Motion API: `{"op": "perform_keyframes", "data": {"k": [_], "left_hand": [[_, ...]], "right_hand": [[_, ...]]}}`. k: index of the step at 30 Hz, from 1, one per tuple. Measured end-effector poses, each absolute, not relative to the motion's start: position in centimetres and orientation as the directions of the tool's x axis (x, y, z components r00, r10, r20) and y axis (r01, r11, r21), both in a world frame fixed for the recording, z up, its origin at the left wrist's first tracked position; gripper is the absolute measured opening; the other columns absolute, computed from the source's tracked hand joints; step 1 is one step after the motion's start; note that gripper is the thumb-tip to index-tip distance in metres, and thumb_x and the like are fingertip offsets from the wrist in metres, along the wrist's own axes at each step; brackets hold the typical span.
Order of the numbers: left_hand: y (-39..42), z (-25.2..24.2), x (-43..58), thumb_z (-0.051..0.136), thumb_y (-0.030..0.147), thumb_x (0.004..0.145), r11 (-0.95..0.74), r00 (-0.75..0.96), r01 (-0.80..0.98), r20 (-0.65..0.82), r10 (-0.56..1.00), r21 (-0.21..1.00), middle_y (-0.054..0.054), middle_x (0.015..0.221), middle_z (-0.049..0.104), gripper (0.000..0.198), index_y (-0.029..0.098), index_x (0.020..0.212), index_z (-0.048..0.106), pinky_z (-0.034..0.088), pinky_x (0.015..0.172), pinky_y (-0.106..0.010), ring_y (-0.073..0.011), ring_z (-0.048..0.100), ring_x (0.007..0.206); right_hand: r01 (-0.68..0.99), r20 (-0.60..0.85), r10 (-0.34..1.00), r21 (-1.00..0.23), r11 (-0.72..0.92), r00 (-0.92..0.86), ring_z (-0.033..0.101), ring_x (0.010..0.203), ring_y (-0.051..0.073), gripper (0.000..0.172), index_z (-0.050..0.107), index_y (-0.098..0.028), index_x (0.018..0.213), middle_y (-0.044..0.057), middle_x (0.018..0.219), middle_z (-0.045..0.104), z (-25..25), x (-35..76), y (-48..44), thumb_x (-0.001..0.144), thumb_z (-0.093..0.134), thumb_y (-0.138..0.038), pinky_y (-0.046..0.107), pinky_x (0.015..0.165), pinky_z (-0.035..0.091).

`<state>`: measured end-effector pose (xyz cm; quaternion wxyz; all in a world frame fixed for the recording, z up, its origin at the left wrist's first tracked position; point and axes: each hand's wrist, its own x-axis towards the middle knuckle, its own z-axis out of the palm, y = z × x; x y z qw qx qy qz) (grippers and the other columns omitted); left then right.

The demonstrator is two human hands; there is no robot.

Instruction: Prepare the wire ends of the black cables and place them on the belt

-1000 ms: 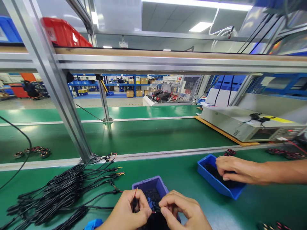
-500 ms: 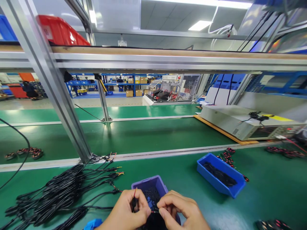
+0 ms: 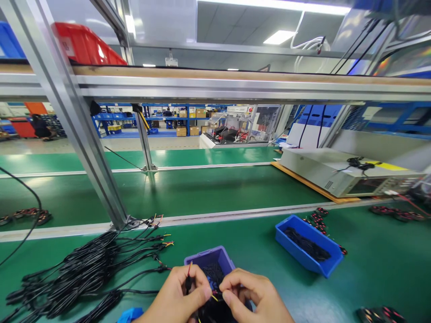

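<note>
My left hand [image 3: 182, 291] is closed round a black cable [image 3: 188, 283]; a thin red and yellow wire end sticks up above its fingers. A yellow-tipped wire [image 3: 214, 297] pokes out past the left thumb, toward my right hand. Thumb and forefinger of my right hand [image 3: 254, 294] are pinched together close by, and what they hold is too small to make out. Both hands are over the near side of a purple bin [image 3: 190, 260] with small black pieces inside. To the left lies a bundle of black cables [image 3: 84, 264] with bare coloured wire ends.
A blue bin [image 3: 332, 269] of black pieces stands at the right, with small black and red parts [image 3: 318, 220] behind it. A grey instrument [image 3: 313, 163] rests on a wooden board farther back. A metal post [image 3: 84, 134] rises behind the cables, and a shelf beam [image 3: 215, 89] crosses above.
A yellow wire tip now shows between my hands. My right hand has shifted very slightly left; my left hand stays in place, holding the cable.
</note>
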<state>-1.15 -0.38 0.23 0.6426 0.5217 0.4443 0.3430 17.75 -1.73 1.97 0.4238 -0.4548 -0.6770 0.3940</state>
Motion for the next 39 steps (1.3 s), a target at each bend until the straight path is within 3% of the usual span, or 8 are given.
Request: {"op": "perform_keyframes", "data": {"k": [3, 10, 24, 27, 33, 39], "left_hand": [[-0.3, -0.3, -0.9, 0.074, 0.072, 0.064, 0.259, 0.352, -0.066, -0.221, 0.910, 0.964, 0.009, 0.057, 0.047, 0.058, 0.018, 0.072, 0.055, 0.024, 0.032, -0.015, -0.0021, 0.035, 0.033], [-0.1, -0.6, -0.7, 0.076, 0.073, 0.061, 0.249, 0.349, -0.121, -0.193, 0.917, 0.961, 0.009, 0.056, 0.045, 0.060, 0.018, 0.071, 0.053, 0.022, 0.031, -0.015, -0.0011, 0.031, 0.032], [-0.3, -0.6, -0.8, 0.077, 0.070, 0.062, 0.255, 0.378, -0.105, -0.199, 0.904, 0.961, 0.009, 0.055, 0.047, 0.058, 0.017, 0.073, 0.057, 0.025, 0.033, -0.013, -0.0021, 0.038, 0.034], [-0.2, -0.9, -0.7, 0.080, 0.068, 0.060, 0.253, 0.360, -0.134, -0.191, 0.913, 0.958, 0.009, 0.052, 0.047, 0.057, 0.017, 0.071, 0.057, 0.022, 0.032, -0.013, -0.0026, 0.039, 0.034], [0.0, -1.0, -0.5, 0.080, 0.070, 0.057, 0.301, 0.330, -0.139, -0.243, 0.912, 0.943, 0.010, 0.047, 0.045, 0.059, 0.017, 0.067, 0.055, 0.020, 0.030, -0.014, -0.0023, 0.035, 0.030], [0.0, -0.7, -0.4, 0.081, 0.070, 0.054, 0.316, 0.331, -0.146, -0.254, 0.909, 0.938, 0.012, 0.044, 0.040, 0.060, 0.018, 0.066, 0.055, 0.020, 0.031, -0.014, -0.0024, 0.033, 0.030]], "right_hand": [[0.237, 0.201, 0.965, -0.942, 0.237, -0.165, 0.054, 0.056, 0.012, 0.013, 0.071, -0.019, 0.072, -0.001, 0.063, 0.060, 1.8, 17.7, -1.8, 0.078, 0.060, -0.022, 0.019, 0.052, 0.044], [0.185, 0.284, 0.958, -0.940, 0.287, -0.045, 0.059, 0.060, 0.014, 0.010, 0.074, -0.021, 0.074, 0.001, 0.069, 0.065, 1.8, 17.2, -1.8, 0.078, 0.064, -0.022, 0.019, 0.056, 0.049], [0.369, 0.410, 0.895, -0.816, 0.446, -0.175, 0.061, 0.057, 0.012, 0.012, 0.072, -0.022, 0.079, 0.000, 0.072, 0.068, 1.2, 16.9, -1.8, 0.084, 0.061, -0.019, 0.017, 0.054, 0.049], [0.353, 0.382, 0.903, -0.832, 0.428, -0.195, 0.066, 0.066, 0.014, 0.014, 0.072, -0.022, 0.081, 0.002, 0.077, 0.071, 1.2, 16.8, -1.9, 0.089, 0.061, -0.024, 0.018, 0.058, 0.052], [0.301, 0.360, 0.932, -0.884, 0.357, -0.047, 0.070, 0.073, 0.018, 0.029, 0.073, -0.023, 0.082, 0.003, 0.078, 0.073, 1.7, 17.0, -2.1, 0.094, 0.058, -0.045, 0.022, 0.065, 0.056], [0.332, 0.430, 0.899, -0.839, 0.431, -0.081, 0.070, 0.074, 0.019, 0.018, 0.075, -0.025, 0.083, 0.004, 0.080, 0.076, 1.6, 17.1, -2.2, 0.092, 0.064, -0.035, 0.024, 0.074, 0.056]]}}
